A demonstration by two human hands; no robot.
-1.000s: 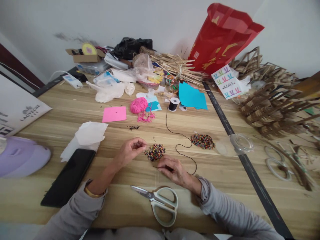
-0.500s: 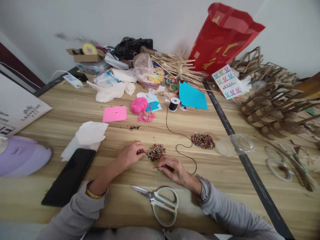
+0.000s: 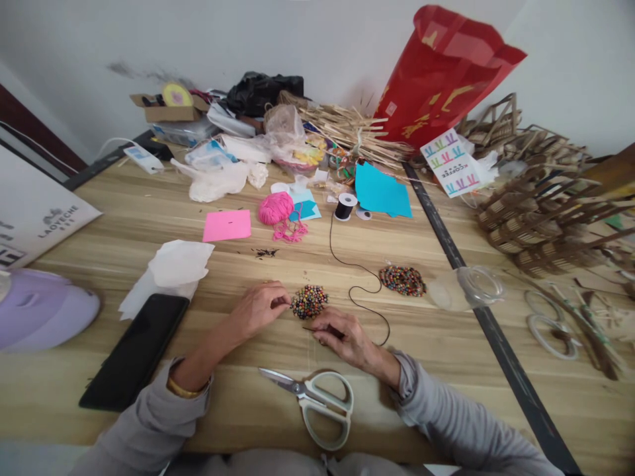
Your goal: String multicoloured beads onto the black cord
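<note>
A small heap of multicoloured beads [image 3: 309, 302] lies between my hands. My left hand [image 3: 262, 305] is at its left edge, thumb and forefinger pinched together; whatever is between the fingertips is too small to make out. Just below the heap on the right, my right hand [image 3: 343, 336] is closed on a thin black cord, whose short end points left out of the fingers. The black cord [image 3: 366, 268] curves across the table to a spool [image 3: 345, 207]. Nearer to me lie scissors [image 3: 312, 396] with pale handles, their blades pointing left.
A strung bundle of beads [image 3: 403, 280] lies right of the cord, beside a clear plastic container [image 3: 464, 288]. A black phone [image 3: 136, 350] and white paper [image 3: 169, 274] lie left. Pink yarn [image 3: 276, 208] and a pink card [image 3: 227, 225] are farther back. Small baskets [image 3: 536, 218] stand right.
Both hands stay almost in place by the bead heap. The cord's free end at my right fingers has tilted slightly upward. Nothing else has visibly moved.
</note>
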